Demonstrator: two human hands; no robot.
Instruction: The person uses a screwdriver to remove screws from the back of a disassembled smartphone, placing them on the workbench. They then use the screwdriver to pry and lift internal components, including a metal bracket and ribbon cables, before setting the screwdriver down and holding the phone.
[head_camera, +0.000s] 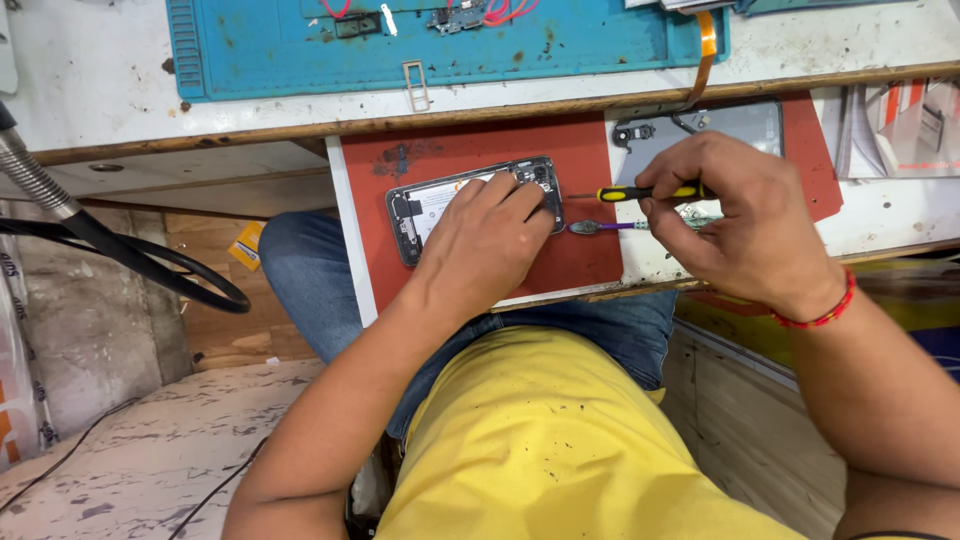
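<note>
His left hand (487, 235) presses flat on the opened phone (470, 205); his right hand (735, 215) pinches the screwdriver (640, 193), tip just beside the phone's edge. A slip could gouge the board.

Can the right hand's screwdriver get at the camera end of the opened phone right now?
Probably yes. The right hand holds the screwdriver with its tip just beside the opened phone. The left hand covers the phone's middle, but that end stays exposed.

Phone (440, 205) half under left hand (490, 240)
</note>
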